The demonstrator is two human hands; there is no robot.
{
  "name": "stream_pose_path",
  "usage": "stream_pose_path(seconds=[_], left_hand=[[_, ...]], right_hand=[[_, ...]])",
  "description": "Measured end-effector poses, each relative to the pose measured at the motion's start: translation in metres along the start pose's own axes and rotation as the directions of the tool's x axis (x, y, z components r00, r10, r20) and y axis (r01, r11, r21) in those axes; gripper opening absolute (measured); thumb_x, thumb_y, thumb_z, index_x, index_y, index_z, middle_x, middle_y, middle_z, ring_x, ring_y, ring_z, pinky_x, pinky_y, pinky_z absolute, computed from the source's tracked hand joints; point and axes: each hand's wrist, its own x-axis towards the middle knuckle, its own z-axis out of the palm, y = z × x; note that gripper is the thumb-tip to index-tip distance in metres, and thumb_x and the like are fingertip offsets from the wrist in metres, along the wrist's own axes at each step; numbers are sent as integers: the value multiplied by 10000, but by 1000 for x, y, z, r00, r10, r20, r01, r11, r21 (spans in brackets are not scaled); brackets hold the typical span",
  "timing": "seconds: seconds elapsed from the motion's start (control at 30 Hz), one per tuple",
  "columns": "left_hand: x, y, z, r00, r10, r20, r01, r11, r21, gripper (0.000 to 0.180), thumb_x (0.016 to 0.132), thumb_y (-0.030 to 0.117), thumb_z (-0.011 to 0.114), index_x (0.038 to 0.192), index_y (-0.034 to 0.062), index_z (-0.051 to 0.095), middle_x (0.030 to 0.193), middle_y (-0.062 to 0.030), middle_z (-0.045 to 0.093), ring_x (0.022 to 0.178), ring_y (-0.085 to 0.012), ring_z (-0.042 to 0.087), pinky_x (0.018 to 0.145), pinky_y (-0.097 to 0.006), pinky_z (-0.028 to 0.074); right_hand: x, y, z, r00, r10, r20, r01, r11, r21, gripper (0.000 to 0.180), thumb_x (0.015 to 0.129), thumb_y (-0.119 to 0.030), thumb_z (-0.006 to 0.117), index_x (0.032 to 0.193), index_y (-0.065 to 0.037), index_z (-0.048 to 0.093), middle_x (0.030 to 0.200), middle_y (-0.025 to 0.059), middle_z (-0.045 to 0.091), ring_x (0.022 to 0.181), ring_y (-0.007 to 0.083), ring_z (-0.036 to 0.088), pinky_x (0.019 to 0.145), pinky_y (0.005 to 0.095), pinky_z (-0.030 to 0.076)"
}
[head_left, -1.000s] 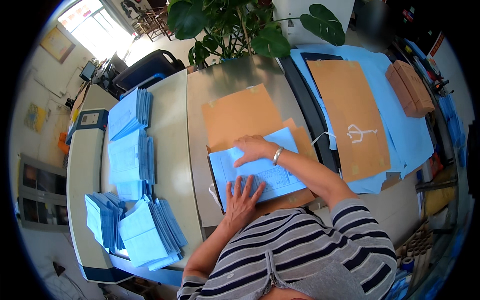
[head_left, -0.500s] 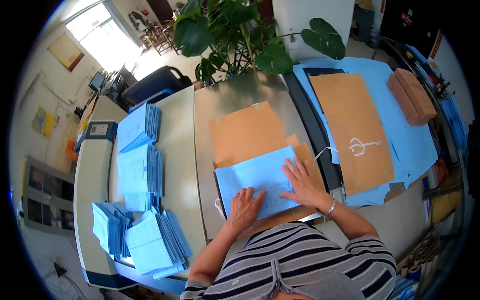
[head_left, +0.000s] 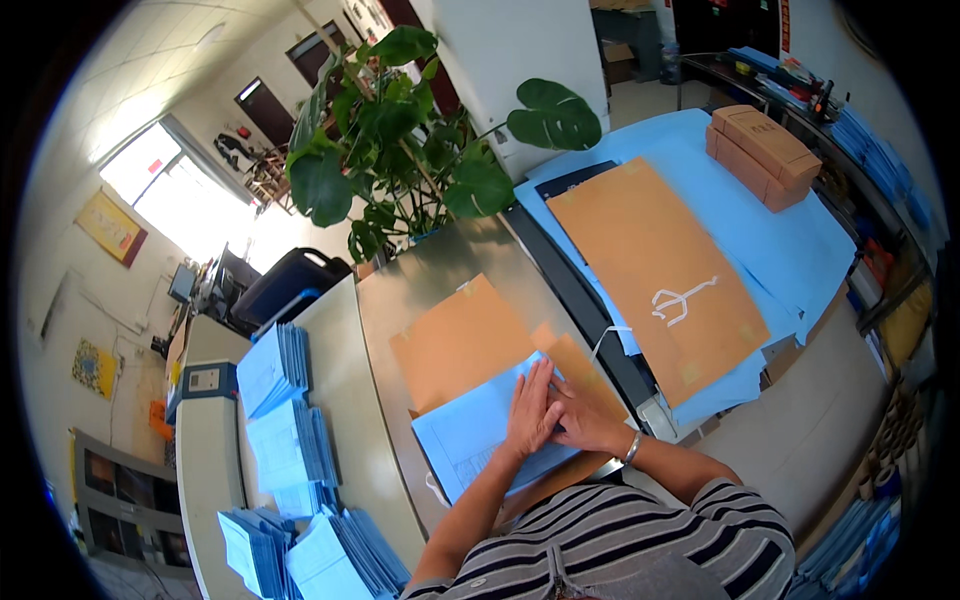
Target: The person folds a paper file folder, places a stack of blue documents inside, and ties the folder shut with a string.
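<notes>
**Both hands flat on the blue sheet**

We see our left hand (head_left: 532, 408) and right hand (head_left: 585, 418) side by side, touching, fingers spread and pressed flat on 1 blue sheet (head_left: 480, 430); neither pinches anything. The sheet lies on brown paper (head_left: 462, 340) on the near table (head_left: 420, 280), its long axis running near-left to far-right. Most of it stretches left of the left hand, the nearer 1.

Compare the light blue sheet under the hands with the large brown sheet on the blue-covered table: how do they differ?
The light blue paper sheet is smaller; the large brown paper sheet is bigger. The left hand and right hand press on the blue one; the brown one lies untouched, with a white cord on it. Both lie flat.
</notes>
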Motion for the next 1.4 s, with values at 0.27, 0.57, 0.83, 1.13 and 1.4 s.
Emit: stream_pose_path(seconds=[0.27,0.57,0.83,1.13,1.4], left_hand=[[1,3,22,998,-47,40,29,929,368,892,955,630,472,1569,25,242,1629,-181,262,1526,-328,202,1225,-515,129],[5,16,21,997,-64,42,36,870,491,1103,811,762,571,1537,-19,289,1608,-188,304,1519,-322,229,1231,-509,136],[2,10,22,999,-33,17,23,905,425,1006,860,640,601,1547,-16,269,1613,-203,288,1517,-331,236,1229,-502,151],[-4,-11,25,994,-84,73,66,973,220,844,933,286,576,1586,-5,128,1660,-204,133,1553,-305,85,1249,-478,76],[-3,-12,3,997,-50,-65,25,938,-346,714,917,147,541,1571,54,270,1651,-215,152,1538,-360,109,1244,-485,101]], right_hand=[[-41,26,-25,833,376,-405,-393,918,44,428,827,-115,671,1220,10,557,1220,211,593,1089,403,596,941,453,491],[-38,34,-21,800,599,26,-588,774,235,548,808,-92,633,1334,13,520,1109,241,657,972,388,660,837,412,526],[-27,20,-21,906,420,45,-416,867,276,560,902,-82,537,1444,12,436,1201,256,588,1032,405,627,872,412,519],[-12,-13,10,879,476,-32,-476,871,-119,638,914,-122,557,1501,-11,333,1057,220,543,786,401,656,647,459,560],[4,-26,23,850,526,26,-501,824,-263,646,895,-97,553,1486,37,330,1056,236,545,752,426,658,629,497,558]])
